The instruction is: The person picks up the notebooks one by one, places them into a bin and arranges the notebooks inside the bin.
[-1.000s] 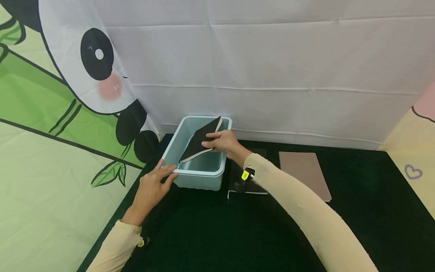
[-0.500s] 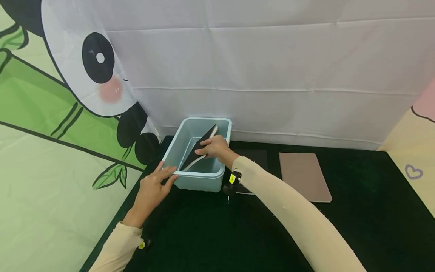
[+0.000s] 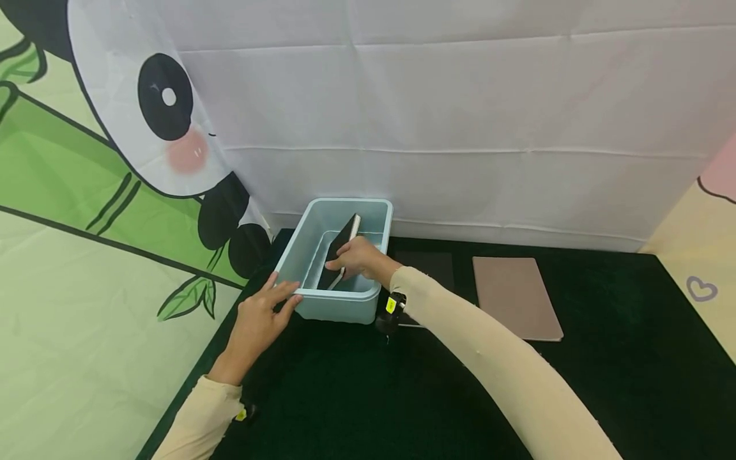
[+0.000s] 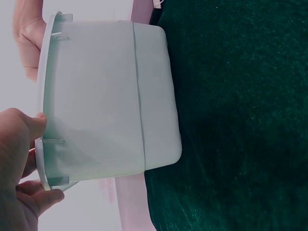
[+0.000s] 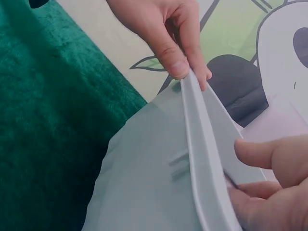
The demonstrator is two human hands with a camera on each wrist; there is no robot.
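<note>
A light blue plastic bin (image 3: 336,310) stands at the back left of the green-covered table. At its near left corner, my left hand (image 3: 257,319) pinches the rim; the left wrist view has that hand's thumb outside the bin wall (image 4: 96,96). Inside the bin, a black notebook (image 3: 339,249) with pale page edges leans at a slant. My right hand (image 3: 363,259) grips it by its right side, reaching down over the bin's right rim. In the right wrist view, the bin wall hides most of the notebook, and the right-hand fingers (image 5: 255,154) show beyond the rim.
Right of the bin lies another black notebook (image 3: 434,265), partly covered by my right forearm. A pinkish-beige notebook (image 3: 514,297) lies flat further right. Behind the table hangs a white cloth (image 3: 460,128) with a printed panda at left.
My right hand has moved down and left, lowering the black notebook deeper into the bin and turning it steeper. The left hand keeps its place on the rim.
</note>
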